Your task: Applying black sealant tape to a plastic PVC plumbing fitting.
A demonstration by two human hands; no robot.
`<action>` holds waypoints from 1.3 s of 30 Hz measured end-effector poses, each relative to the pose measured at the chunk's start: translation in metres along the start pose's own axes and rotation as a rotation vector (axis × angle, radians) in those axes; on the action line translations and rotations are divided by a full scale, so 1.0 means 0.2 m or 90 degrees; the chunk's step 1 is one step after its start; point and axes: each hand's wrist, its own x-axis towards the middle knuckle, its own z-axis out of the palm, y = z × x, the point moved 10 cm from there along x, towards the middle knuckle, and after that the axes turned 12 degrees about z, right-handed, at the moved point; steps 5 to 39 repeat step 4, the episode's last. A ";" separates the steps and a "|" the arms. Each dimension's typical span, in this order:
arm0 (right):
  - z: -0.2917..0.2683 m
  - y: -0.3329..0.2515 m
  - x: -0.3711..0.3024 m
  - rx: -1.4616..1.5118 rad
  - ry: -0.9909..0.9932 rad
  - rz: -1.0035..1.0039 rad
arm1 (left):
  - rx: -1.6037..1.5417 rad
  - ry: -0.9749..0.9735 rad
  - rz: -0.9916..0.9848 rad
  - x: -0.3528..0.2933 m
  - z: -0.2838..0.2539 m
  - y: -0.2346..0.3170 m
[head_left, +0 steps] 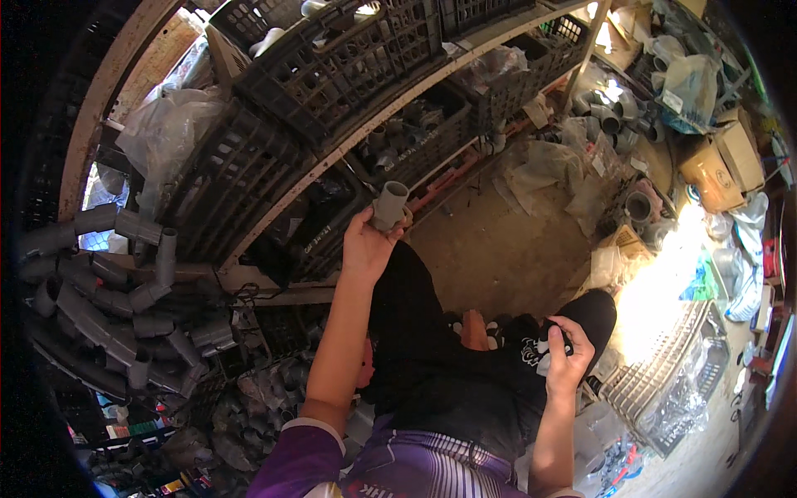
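Out in front of the shelf, my left hand (371,246) is closed around a grey plastic pipe fitting (392,202). The fitting is a short stepped tube, and its open round end tilts upward. My right hand (567,355) is beside my right knee, with the fingers curled in and the thumb against the index finger. Whatever it may hold is hidden or too small to name. A pale patch shows right beside these fingers, against my black clothing; I cannot tell if it is print or an object.
Black plastic crates (349,70) fill the shelf ahead; a lower crate (415,124) holds grey fittings. Joined grey pipe pieces (100,324) are heaped at left. Clear plastic bags (552,178) lie on the floor (473,249). Right are cardboard boxes (722,166) and a sunlit crate (656,365).
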 end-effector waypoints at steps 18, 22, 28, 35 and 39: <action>0.01 0.10 0.03 0.032 -0.024 0.066 | 0.134 -0.037 0.115 0.06 0.07 0.12; 0.01 0.10 0.03 0.032 -0.024 0.066 | 0.134 -0.037 0.115 0.06 0.07 0.12; 0.01 0.10 0.03 0.032 -0.024 0.066 | 0.134 -0.037 0.115 0.06 0.07 0.12; 0.01 0.10 0.03 0.032 -0.024 0.066 | 0.134 -0.037 0.115 0.06 0.07 0.12; 0.01 0.10 0.03 0.032 -0.024 0.066 | 0.134 -0.037 0.115 0.06 0.07 0.12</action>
